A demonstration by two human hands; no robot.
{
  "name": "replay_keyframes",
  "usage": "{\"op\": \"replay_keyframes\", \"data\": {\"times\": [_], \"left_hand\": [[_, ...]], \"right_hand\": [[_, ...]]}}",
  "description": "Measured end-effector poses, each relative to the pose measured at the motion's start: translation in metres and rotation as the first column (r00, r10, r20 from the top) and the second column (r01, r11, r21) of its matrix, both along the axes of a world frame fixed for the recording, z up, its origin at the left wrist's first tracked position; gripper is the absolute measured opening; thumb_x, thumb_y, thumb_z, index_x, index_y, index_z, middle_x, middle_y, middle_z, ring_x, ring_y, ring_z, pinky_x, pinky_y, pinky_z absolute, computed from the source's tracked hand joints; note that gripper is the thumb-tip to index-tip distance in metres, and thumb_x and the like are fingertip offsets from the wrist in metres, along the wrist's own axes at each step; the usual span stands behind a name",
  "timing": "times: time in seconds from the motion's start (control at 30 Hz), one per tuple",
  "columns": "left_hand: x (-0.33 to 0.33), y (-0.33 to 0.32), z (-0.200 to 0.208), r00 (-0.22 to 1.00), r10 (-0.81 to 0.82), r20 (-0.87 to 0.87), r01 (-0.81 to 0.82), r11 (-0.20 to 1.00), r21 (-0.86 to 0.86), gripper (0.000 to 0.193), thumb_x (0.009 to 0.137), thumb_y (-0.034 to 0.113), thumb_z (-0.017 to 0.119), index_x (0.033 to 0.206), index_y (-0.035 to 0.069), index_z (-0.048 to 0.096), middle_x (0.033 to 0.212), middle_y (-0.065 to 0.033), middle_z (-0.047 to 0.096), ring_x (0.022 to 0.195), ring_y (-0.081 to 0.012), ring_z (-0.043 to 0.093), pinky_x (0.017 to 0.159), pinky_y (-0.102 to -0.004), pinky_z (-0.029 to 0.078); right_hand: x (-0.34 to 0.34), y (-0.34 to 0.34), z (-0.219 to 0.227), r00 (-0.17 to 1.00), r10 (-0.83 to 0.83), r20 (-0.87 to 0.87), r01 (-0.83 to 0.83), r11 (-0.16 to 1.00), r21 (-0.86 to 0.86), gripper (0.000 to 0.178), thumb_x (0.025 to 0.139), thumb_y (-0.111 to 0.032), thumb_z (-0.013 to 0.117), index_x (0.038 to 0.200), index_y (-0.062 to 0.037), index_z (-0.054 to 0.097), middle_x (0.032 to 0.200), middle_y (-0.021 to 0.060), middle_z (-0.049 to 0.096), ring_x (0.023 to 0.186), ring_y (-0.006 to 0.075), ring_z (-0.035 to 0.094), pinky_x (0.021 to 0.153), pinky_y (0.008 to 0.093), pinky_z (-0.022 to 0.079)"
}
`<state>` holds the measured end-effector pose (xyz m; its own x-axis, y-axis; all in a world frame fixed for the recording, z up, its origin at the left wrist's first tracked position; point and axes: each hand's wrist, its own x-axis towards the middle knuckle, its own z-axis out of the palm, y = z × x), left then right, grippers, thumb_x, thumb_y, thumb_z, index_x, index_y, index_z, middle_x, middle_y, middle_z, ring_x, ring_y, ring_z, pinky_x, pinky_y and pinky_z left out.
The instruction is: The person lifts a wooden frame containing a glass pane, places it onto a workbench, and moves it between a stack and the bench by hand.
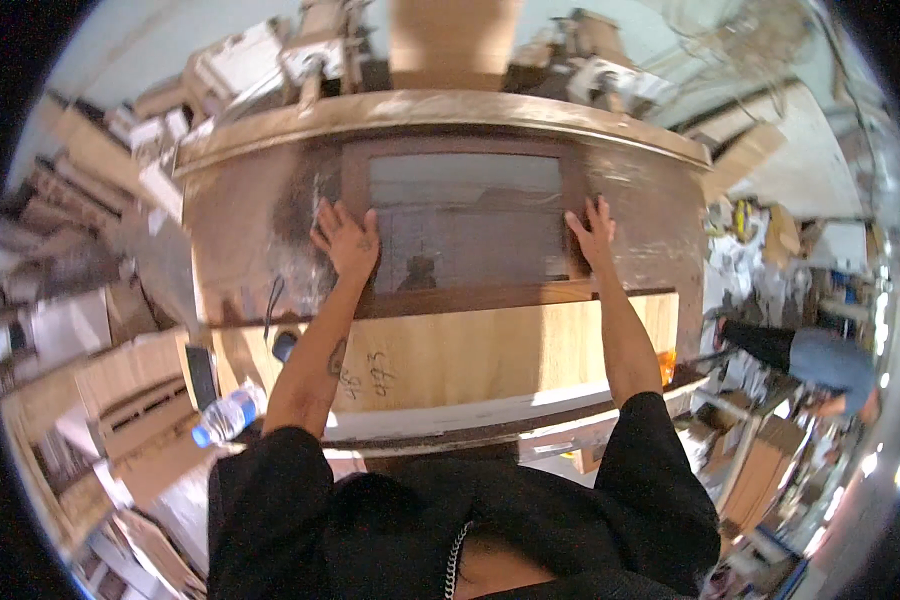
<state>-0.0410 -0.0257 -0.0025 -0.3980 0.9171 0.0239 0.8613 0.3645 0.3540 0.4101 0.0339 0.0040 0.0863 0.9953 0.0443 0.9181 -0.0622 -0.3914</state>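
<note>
A dark brown wooden frame with a grey, glossy, glass-like panel set in it lies flat on the brown worktable. On its left side rests my left hand, fingers spread over the frame's edge. My right hand is at the opposite side, its fingers apart and touching or just over the right edge. Neither hand is wrapped around anything. Nearer to me, below the frame, a pale wooden board with handwritten marks lies across the table under my forearms.
A raised wooden ledge runs along the table's far edge. Left of my forearm are a water bottle, a dark flat object and a thin black cord. An orange item sits right. Another person bends over farther right.
</note>
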Motion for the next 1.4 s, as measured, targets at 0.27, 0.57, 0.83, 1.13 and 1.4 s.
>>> {"op": "replay_keyframes", "data": {"times": [0.27, 0.57, 0.83, 1.13, 1.4], "left_hand": [[-0.033, 0.018, 0.024, 0.197, 0.063, 0.978, -0.354, 0.935, 0.011, 0.063, 0.091, 0.050, 0.049, 0.127, -0.002, 0.049, 0.131, -0.0137, 0.048, 0.120, -0.0292, 0.044, 0.101, -0.0439, 0.035], [0.037, -0.076, 0.279, 0.074, -0.742, 0.666, -0.437, 0.576, 0.690, 0.047, 0.090, 0.044, 0.053, 0.119, 0.007, 0.049, 0.108, -0.0101, 0.053, 0.100, -0.0250, 0.050, 0.084, -0.0399, 0.042], [0.166, -0.242, 0.328, -0.648, -0.742, 0.172, -0.180, 0.369, 0.912, 0.074, 0.083, 0.036, 0.066, 0.137, 0.009, 0.024, 0.134, -0.0202, 0.028, 0.124, -0.0359, 0.028, 0.101, -0.0511, 0.026], [0.190, -0.449, 0.345, -0.848, 0.086, 0.523, 0.530, 0.085, 0.844, 0.084, 0.087, 0.009, 0.058, 0.148, 0.009, 0.000, 0.147, -0.0295, 0.022, 0.135, -0.0439, 0.026, 0.106, -0.0582, 0.030], [0.232, -0.534, 0.333, -0.212, 0.543, 0.812, 0.643, -0.549, 0.535, 0.081, 0.078, 0.002, 0.061, 0.145, 0.012, 0.017, 0.140, -0.0296, 0.034, 0.126, -0.0453, 0.041, 0.097, -0.0609, 0.041]], "right_hand": [[-0.003, -0.004, 0.042, 0.199, -0.146, -0.969, 0.120, 0.985, -0.124, 0.055, 0.095, -0.043, 0.045, 0.128, -0.0001, 0.052, 0.131, 0.0135, 0.052, 0.123, 0.0244, 0.047, 0.105, 0.0379, 0.032], [0.008, -0.212, 0.157, -0.234, 0.264, -0.936, 0.472, 0.872, 0.128, 0.043, 0.097, -0.035, 0.046, 0.125, -0.0022, 0.048, 0.126, 0.0080, 0.053, 0.111, 0.0211, 0.054, 0.093, 0.0374, 0.045], [-0.067, -0.469, 0.187, -0.471, -0.054, -0.880, 0.598, 0.714, -0.364, 0.042, 0.084, -0.039, 0.067, 0.110, -0.0077, 0.056, 0.085, 0.0049, 0.058, 0.068, 0.0169, 0.058, 0.059, 0.0275, 0.051], [-0.171, -0.658, 0.220, -0.128, 0.539, -0.832, 0.986, -0.023, -0.167, 0.036, 0.091, -0.049, 0.053, 0.098, -0.0135, 0.058, 0.073, 0.0023, 0.059, 0.064, 0.0154, 0.058, 0.058, 0.0284, 0.047], [-0.322, -0.943, 0.164, -0.114, -0.100, -0.988, 0.822, -0.569, -0.038, 0.068, 0.094, -0.057, 0.038, 0.137, -0.0043, 0.039, 0.123, 0.0136, 0.056, 0.105, 0.0214, 0.057, 0.091, 0.0342, 0.046]]}}
